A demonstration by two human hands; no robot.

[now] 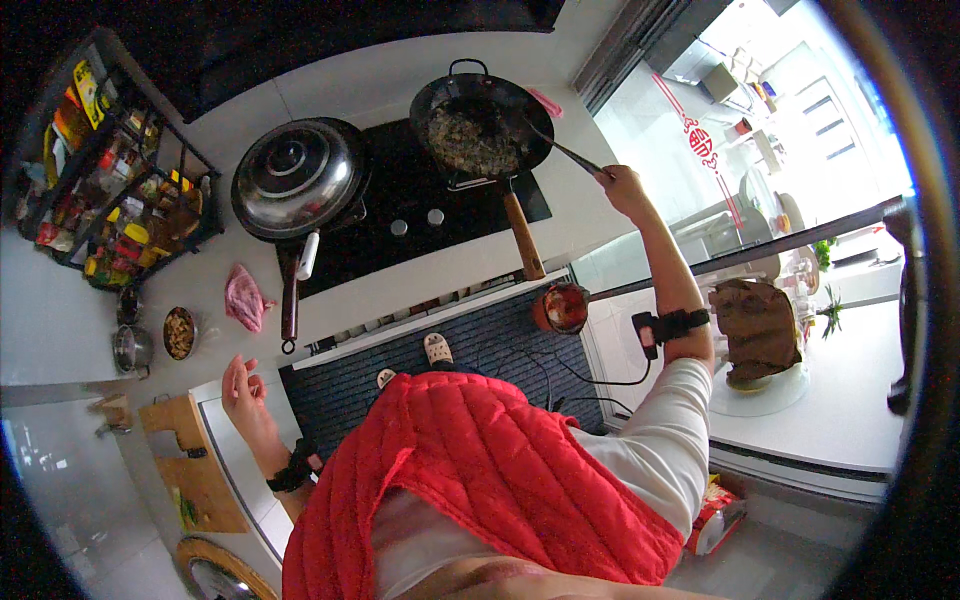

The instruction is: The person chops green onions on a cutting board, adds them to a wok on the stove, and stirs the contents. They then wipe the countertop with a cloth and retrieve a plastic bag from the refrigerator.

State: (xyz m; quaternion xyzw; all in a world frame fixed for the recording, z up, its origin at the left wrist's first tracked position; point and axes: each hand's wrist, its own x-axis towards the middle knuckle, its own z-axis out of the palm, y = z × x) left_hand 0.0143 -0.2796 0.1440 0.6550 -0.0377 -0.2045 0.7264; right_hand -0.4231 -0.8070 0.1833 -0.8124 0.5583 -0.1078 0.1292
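My right hand [621, 191] is closed around the handle of a dark cooking utensil [566, 150], whose far end reaches into a black wok [536, 101]. Dark chopped food [476, 139] lies in that wok, which sits on the right of the black cooktop [409, 202], its wooden handle [523, 236] pointing towards me. On the left of the cooktop stands a second pan under a domed metal lid [289, 180]. My left hand [244, 386] hangs with its fingers loosely curled and apart, holding nothing, near a pink cloth [247, 298] and a bowl of food [180, 333] on the counter.
A rack of seasonings and packets [127, 187] stands at the counter's left. Below it are metal pots [132, 349], and further down a wooden cutting board [202, 495] with a cleaver. A reddish container [562, 307] and cables [585, 380] are near the dark floor mat [480, 345]. A glass door [637, 127] is at right.
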